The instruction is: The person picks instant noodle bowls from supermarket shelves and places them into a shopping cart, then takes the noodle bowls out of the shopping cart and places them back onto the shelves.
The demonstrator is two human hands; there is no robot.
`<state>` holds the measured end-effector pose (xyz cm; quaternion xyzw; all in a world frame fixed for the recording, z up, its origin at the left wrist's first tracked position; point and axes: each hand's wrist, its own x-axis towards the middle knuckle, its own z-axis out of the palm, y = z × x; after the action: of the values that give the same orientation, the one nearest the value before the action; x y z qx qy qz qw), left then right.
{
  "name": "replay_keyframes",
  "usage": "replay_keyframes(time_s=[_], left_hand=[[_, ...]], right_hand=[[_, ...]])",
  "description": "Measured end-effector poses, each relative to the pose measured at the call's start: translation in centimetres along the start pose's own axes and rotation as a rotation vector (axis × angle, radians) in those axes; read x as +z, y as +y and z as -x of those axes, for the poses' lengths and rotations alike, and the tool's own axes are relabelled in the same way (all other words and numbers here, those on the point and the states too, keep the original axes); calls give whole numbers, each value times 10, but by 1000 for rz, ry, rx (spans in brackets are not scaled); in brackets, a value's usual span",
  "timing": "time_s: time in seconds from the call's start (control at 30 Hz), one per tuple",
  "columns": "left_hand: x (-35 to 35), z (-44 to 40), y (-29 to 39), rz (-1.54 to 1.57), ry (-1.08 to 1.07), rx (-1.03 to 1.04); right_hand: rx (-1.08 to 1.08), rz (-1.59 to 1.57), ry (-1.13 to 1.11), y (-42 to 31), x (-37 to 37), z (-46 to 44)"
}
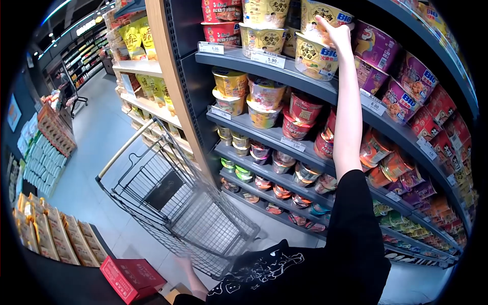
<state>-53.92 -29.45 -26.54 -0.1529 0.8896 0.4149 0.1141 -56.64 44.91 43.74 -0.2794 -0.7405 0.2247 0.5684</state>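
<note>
My right hand (334, 33) reaches up to the top visible shelf, its fingers against the front of a yellow noodle tub (311, 14). That tub sits on another yellow tub (314, 57). Part of the grip is hidden behind the hand. Low in the view, my left hand (185, 263) is small and blurred beside the near end of a wire shopping cart (203, 223); its fingers cannot be made out. The cart's basket shows no goods.
Curved dark shelves (284, 68) of instant noodles fill the right side. A wooden upright (175, 76) divides them from bagged goods (134, 40). At lower left are a red box (122, 279) and stacked packets (56, 229). An aisle (99, 107) runs back at left.
</note>
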Motion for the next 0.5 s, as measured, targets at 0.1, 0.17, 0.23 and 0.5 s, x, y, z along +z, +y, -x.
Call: replay_keyframes(time_s=[0.1,0.17,0.23,0.5], left_hand=[[24,-3,-20,308,221,-78],[32,3,-27,391,276,-90],[28,7,-20,509,157,-310],[19,29,3,720,182,-438]], right_hand=[[-430,52,325,-21,-8,58],[-464,-358,273,-53,-11,144],[-346,-467,58,-51,-5,245],[724,-545,-1922,251,-37,784]])
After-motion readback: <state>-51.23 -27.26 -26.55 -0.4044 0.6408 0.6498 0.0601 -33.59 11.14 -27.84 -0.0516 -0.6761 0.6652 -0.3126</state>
